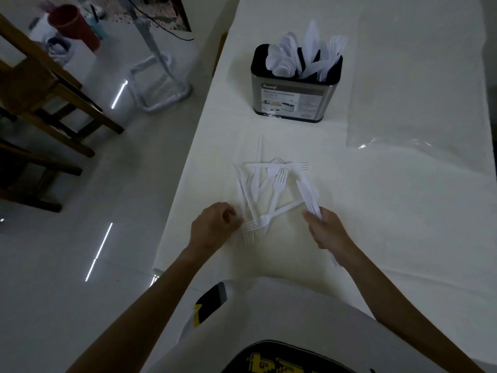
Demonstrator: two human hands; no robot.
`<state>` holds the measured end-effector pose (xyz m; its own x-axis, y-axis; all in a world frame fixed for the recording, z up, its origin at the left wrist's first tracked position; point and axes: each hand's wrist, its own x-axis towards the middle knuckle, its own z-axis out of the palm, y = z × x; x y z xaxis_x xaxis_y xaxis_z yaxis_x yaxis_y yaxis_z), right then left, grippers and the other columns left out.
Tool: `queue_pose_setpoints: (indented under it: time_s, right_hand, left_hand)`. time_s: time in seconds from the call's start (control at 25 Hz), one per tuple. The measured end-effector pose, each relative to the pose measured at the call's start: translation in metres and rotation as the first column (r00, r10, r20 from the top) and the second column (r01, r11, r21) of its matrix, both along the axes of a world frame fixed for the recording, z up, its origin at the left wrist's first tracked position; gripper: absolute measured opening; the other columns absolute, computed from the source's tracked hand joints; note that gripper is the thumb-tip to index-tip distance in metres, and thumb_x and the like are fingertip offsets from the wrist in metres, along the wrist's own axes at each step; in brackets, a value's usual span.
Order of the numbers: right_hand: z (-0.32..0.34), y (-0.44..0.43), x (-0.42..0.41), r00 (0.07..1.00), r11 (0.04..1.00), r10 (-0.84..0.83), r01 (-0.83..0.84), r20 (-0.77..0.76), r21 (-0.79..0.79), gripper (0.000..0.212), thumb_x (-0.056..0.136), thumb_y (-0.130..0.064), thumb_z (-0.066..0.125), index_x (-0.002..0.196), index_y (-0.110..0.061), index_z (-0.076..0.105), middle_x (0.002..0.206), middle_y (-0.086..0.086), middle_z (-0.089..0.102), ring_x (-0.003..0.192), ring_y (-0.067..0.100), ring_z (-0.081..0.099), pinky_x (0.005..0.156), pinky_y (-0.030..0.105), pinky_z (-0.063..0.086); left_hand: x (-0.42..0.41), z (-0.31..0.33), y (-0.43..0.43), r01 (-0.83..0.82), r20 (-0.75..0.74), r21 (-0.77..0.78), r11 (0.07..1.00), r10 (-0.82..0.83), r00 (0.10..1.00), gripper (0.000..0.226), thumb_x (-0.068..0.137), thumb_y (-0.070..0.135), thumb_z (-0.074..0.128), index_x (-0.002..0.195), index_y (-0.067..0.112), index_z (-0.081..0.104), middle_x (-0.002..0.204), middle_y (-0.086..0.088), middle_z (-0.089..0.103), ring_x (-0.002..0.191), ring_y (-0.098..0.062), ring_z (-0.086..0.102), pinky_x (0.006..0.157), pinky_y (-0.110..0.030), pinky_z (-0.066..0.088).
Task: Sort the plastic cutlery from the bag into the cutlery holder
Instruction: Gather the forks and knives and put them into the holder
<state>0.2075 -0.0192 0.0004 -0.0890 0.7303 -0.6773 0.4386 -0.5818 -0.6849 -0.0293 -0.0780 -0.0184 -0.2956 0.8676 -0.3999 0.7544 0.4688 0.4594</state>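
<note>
Cutlery holder (291,100) — labelled "Kassa" — stands beyond forks (279,184); right hand (328,232) grips knives (308,193).

Open: bare table (309,141) between pile (279,184) and holder (295,98). Obstacles: cutlery (309,49) standing above holder rim; bag (419,76) flat rightward.

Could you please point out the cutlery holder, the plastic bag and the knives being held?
cutlery holder (295,99): head view, labelled front wall.
plastic bag (419,109): head view, flat middle.
knives (306,191): head view, blades beyond the right hand (329,232).
</note>
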Motion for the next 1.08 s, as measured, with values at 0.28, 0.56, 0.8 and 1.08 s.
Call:
queue_pose_setpoints:
  time_s: [0.28,0.56,0.8,1.08]
  right_hand:
    - [-0.003,0.001,0.0,1.0,1.0,0.018,-0.018,0.007,0.014,0.016,0.093,-0.029,0.052,0.081,-0.019,0.051,0.059,-0.001,0.044,0.045,0.011,0.035,0.039,0.021,0.029]
    - [-0.004,0.0,0.004,1.0,0.999,0.011,-0.011,0.001,0.04,0.018,0.092,-0.029,0.052,0.08,-0.016,0.049,0.058,-0.002,0.044,0.045,0.01,0.035,0.04,0.021,0.029]
    - [-0.004,0.002,0.005,1.0,0.998,0.014,-0.015,0.026,0.062,0.018,0.091,-0.029,0.052,0.084,-0.013,0.052,0.06,-0.001,0.046,0.047,0.012,0.037,0.044,0.024,0.031]
    - [-0.007,0.008,0.007,0.993,0.991,0.068,-0.079,0.095,0.108,0.033,0.09,-0.031,0.051,0.092,0.001,0.054,0.065,0.003,0.048,0.053,0.015,0.04,0.053,0.03,0.031]
  left_hand:
    - [0.002,0.002,-0.002,0.18,-0.004,-0.044,0.983,-0.181,0.984,0.039,0.073,0.04,0.074,0.101,0.021,0.055,0.094,0.011,0.047,0.081,-0.009,0.052,0.06,-0.022,0.034]
    - [0.0,0.003,0.004,0.124,0.063,-0.006,0.992,-0.123,0.99,0.015,0.079,0.023,0.07,0.089,0.015,0.061,0.089,0.005,0.056,0.08,-0.014,0.056,0.067,-0.026,0.042]
    - [0.002,-0.001,0.005,0.224,-0.034,0.1,0.97,-0.221,0.975,0.02,0.081,0.015,0.066,0.099,0.006,0.062,0.093,-0.002,0.053,0.076,-0.016,0.053,0.068,-0.026,0.047]
    - [-0.016,0.01,0.014,0.243,-0.207,0.221,0.944,-0.199,0.958,0.024,0.089,0.01,0.054,0.109,0.012,0.067,0.095,-0.004,0.062,0.075,-0.019,0.06,0.063,-0.025,0.042]
